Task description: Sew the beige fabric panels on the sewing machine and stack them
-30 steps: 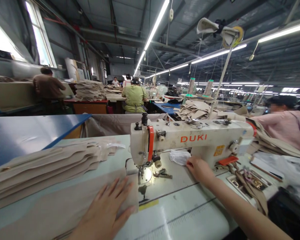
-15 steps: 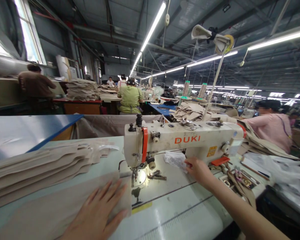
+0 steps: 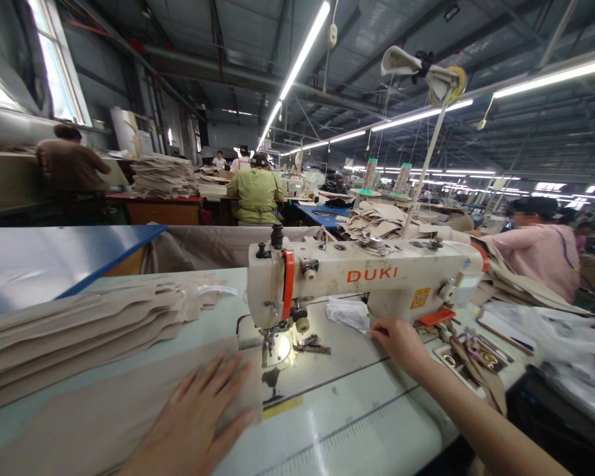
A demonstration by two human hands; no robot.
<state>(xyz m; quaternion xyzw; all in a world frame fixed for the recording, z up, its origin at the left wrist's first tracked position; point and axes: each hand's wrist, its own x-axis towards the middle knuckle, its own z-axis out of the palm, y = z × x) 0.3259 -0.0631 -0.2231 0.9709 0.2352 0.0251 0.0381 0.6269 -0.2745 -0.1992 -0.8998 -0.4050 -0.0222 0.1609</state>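
Beige fabric panel (image 3: pixel 104 403) lies near left, beside the sewing machine (image 3: pixel 322 274); left hand (image 3: pixel 196 406) rests on it, fingers spread wide, palm down, while right hand (image 3: pixel 399 344), fingers nearly closed, pinches white slips (image 3: pixel 346 313) by their right corner!

The person's left hand (image 3: pixel 193 410), lower left of centre in the frame, is bare, with long, slender fingers. The right hand (image 3: pixel 396 340), right of centre, is bare too, joining a slim, bare forearm (image 3: pixel 466 402) toward the lower right.
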